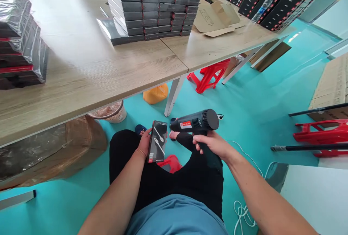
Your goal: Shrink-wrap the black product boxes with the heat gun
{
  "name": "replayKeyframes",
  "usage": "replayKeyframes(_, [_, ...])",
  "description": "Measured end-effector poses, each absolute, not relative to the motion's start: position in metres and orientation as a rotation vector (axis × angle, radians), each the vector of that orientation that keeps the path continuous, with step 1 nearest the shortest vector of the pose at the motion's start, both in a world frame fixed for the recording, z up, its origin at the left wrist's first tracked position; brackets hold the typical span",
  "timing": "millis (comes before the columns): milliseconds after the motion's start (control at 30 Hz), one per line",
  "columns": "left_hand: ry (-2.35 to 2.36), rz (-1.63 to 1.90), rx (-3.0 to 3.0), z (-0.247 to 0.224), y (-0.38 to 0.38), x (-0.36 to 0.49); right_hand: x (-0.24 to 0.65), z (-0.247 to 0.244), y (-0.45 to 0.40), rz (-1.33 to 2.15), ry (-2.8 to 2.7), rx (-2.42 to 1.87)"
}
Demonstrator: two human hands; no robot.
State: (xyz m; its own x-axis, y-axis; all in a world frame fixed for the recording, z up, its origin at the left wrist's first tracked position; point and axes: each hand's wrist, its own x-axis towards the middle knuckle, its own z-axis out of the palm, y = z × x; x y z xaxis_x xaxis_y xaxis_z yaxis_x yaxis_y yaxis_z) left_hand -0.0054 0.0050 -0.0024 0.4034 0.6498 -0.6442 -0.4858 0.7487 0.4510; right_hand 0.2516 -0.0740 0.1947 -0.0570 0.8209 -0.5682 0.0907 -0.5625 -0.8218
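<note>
My left hand is closed around the edges of a slim black box with a white cable pictured on its face, held over my lap. In my right hand is the grip of a black heat gun with a red and white label. Its nozzle points left, toward the upper part of the box, with a small gap between them. The fingers of my left hand are partly hidden behind the box.
A wooden table runs across in front, bearing stacked black boxes, film-wrapped boxes and an opened carton. Below stand a waste bin, a large carton and a red stool. A white cord lies at right.
</note>
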Motion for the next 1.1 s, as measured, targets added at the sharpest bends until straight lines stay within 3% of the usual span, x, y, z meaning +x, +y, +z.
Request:
replayKeyframes(133, [0.9, 0.652, 0.128, -0.005, 0.007, -0.004, 0.227, 0.193, -0.063, 1.784, -0.984, -1.484])
replayKeyframes(300, [0.893, 0.706, 0.037, 0.0, 0.004, -0.006, 0.225, 0.188, -0.058, 1.61, -0.957, -1.625])
replayKeyframes(500, [0.852, 0.806, -0.022, 0.006, 0.007, -0.004, 0.257, 0.186, -0.094, 2.06, -1.042, -1.551])
replayKeyframes(700, [1.07, 0.806, -0.154, -0.005, 0.016, -0.002, 0.259, 0.179, -0.118, 1.743, -0.725, -1.726])
replayKeyframes(833, [1.117, 0.826, -0.261, -0.013, 0.02, -0.004, 0.237, 0.175, -0.121, 1.89, -0.78, -1.545])
replayKeyframes(1000, [1.112, 0.883, -0.331, -0.012, 0.017, -0.005, 0.226, 0.175, -0.118, 1.678, -0.84, -1.63])
replayKeyframes(1100, [1.121, 0.881, -0.327, -0.009, 0.016, -0.005, 0.228, 0.177, -0.118, 1.787, -0.883, -1.62])
